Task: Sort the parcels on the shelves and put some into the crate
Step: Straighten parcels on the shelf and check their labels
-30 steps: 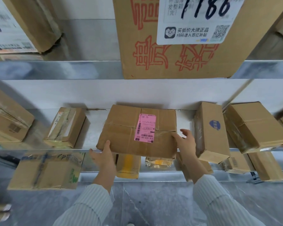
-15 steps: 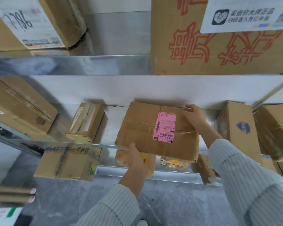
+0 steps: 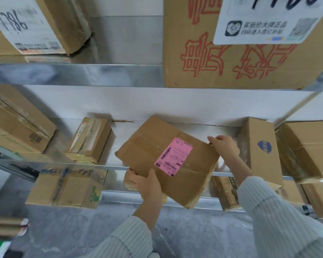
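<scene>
Right now both my hands are on the flat brown parcel (image 3: 157, 149) with the pink label (image 3: 173, 157). It lies skewed on the middle shelf (image 3: 117, 138), with one corner pointing toward the back wall and its near part hanging out past the shelf's front edge. My left hand (image 3: 147, 185) grips the near edge, with the thumb on top of the cardboard and the fingers tucked underneath, out of sight. My right hand (image 3: 225, 148) holds the far right corner, with the fingers curled over the edge. Both of my sleeves are pale and finely striped.

To the left of the parcel on the same shelf stands a small taped box (image 3: 90, 140), clear of it, and further left a bigger carton (image 3: 17, 123). Just right of my right hand an upright box with a blue badge (image 3: 259, 151) stands on end, and another carton (image 3: 306, 146) leans beside it.

On the upper shelf (image 3: 101, 75), above, a large box printed with red characters (image 3: 203, 67) carries a white label (image 3: 268, 21) with a handwritten number, and its front juts over the shelf edge. Another labelled box (image 3: 35, 25) sits at the far left. Under the parcel, the lower shelf holds more boxes, among them one marked in blue (image 3: 67, 189). A grey floor (image 3: 82, 229) shows beneath.
</scene>
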`<state>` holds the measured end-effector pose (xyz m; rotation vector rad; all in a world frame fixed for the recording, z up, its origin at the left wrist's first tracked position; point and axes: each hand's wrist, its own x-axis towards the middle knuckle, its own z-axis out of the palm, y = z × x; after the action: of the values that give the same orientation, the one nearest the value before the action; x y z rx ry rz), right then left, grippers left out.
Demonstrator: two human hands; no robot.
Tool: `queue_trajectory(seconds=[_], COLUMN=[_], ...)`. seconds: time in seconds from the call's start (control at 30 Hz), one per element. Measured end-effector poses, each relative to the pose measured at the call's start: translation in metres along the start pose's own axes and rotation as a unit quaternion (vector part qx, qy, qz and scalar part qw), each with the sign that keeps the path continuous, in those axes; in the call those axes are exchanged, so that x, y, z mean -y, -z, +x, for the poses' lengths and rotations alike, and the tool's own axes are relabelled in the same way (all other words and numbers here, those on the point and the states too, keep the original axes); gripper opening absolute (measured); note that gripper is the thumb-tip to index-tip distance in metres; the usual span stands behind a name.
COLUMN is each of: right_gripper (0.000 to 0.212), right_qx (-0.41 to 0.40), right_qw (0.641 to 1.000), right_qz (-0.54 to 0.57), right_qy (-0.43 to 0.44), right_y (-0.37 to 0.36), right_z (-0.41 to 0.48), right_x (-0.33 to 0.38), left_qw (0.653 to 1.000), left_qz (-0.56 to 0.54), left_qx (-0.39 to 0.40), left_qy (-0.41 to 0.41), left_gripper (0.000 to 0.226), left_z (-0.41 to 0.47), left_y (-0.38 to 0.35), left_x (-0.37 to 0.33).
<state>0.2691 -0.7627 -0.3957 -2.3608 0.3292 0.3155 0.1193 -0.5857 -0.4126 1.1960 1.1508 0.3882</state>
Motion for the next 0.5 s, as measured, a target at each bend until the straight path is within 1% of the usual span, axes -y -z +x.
queue_trajectory(seconds=[0.1, 0.17, 0.23, 0.27, 0.33, 0.43, 0.5], right_gripper=[0.045, 0.051, 0.056, 0.057, 0.054, 0.05, 0.056], right_qx=[0.037, 0.092, 0.144, 0.152, 0.145, 0.127, 0.133], right_qw=[0.999, 0.996, 0.989, 0.988, 0.989, 0.988, 0.983], right_qz=[0.022, -0.006, -0.024, -0.019, 0.009, 0.078, 0.122], right_qy=[-0.007, -0.014, -0.026, -0.026, -0.024, -0.031, -0.04], right_y=[-0.002, -0.004, -0.01, -0.014, -0.021, -0.027, -0.028], right_z=[-0.012, -0.019, -0.022, -0.022, -0.024, -0.03, -0.037], right_x=[-0.011, -0.016, -0.024, -0.028, -0.039, -0.048, -0.051], left_qw=[0.999, 0.998, 0.994, 0.991, 0.984, 0.976, 0.968], left_qz=[0.024, 0.048, 0.094, 0.123, 0.161, 0.165, 0.184], left_qx=[0.02, 0.027, 0.034, 0.042, 0.076, 0.144, 0.168], left_qy=[-0.026, -0.035, -0.033, -0.033, -0.026, -0.015, -0.026], left_gripper=[0.061, 0.055, 0.047, 0.044, 0.043, 0.041, 0.042], left_z=[0.01, 0.02, 0.031, 0.036, 0.045, 0.058, 0.063], left_y=[0.005, 0.008, 0.012, 0.013, 0.011, 0.003, -0.005], left_x=[-0.003, -0.007, -0.011, -0.014, -0.021, -0.036, -0.045])
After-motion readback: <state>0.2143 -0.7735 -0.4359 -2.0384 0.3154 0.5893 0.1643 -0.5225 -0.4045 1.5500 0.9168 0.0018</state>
